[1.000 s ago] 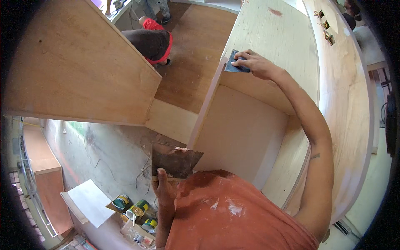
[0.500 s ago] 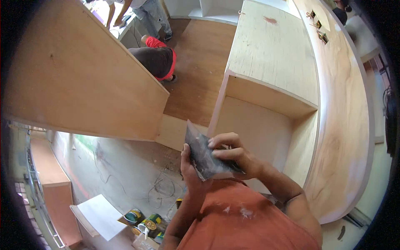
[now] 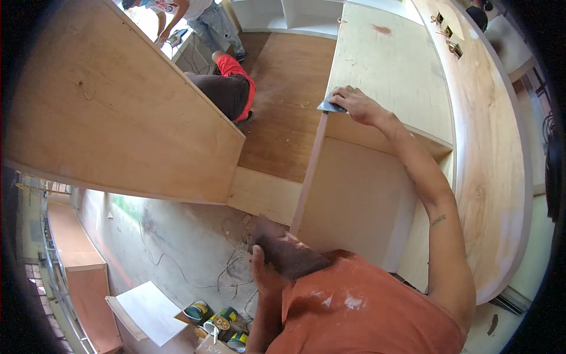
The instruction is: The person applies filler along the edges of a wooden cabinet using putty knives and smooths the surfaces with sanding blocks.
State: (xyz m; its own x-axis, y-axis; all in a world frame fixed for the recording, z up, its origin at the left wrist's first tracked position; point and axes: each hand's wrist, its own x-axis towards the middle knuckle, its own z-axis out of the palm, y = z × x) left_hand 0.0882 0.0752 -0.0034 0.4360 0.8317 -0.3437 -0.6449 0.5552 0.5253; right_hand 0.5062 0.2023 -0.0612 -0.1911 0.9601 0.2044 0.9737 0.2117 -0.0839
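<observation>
My right hand [image 3: 361, 107] is stretched far forward and closed round a flat, blue-grey putty scraper [image 3: 328, 107]. The blade lies at the front corner of a pale plywood cabinet [image 3: 386, 74], at the upper end of a pinkish upright edge [image 3: 311, 162]. Close to my chest, my left hand [image 3: 266, 272] grips a dark flat putty board [image 3: 287, 252] from below, its thumb along the side. Light pinkish paste shows on the board's upper edge. The fingers under the board are hidden.
A big plywood panel [image 3: 118, 112] stands at left. Beyond it a person in red [image 3: 233, 88] bends low, and another [image 3: 215, 26] works at a bench. Several paint cans [image 3: 221, 318], a white sheet [image 3: 144, 312] and a loose cable [image 3: 233, 274] lie at lower left.
My right hand has left the putty board and reached forward with the scraper to the cabinet corner. My left hand has lowered and tilted the board toward my chest.
</observation>
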